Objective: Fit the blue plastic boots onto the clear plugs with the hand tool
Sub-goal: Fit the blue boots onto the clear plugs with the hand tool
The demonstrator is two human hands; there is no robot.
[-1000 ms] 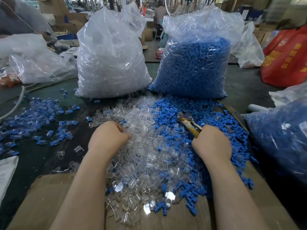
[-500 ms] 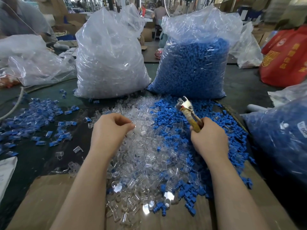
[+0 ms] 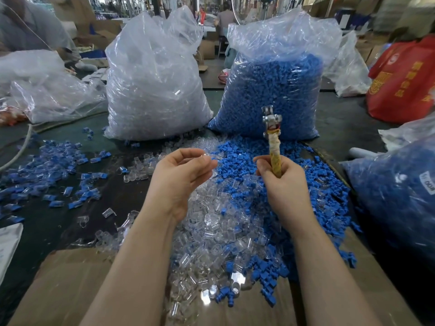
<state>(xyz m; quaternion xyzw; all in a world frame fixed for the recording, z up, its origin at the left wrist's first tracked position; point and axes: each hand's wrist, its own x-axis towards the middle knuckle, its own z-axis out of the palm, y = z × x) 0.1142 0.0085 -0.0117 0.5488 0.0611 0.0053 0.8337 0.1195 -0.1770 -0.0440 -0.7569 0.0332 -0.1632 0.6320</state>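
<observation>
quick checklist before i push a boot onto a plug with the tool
1. Tool in the right hand, head up: ok, gripped round the taped handle.
2. Plug in the left hand: ok, a clear piece is pinched at the fingertips; which way it faces, cannot tell.
3. Boot loaded on the tool head: not ok, none shows there.
4. Loose boots nearby: ok, heaped right below the hands.
5. Plug lined up with the tool: not ok, they are apart.
</observation>
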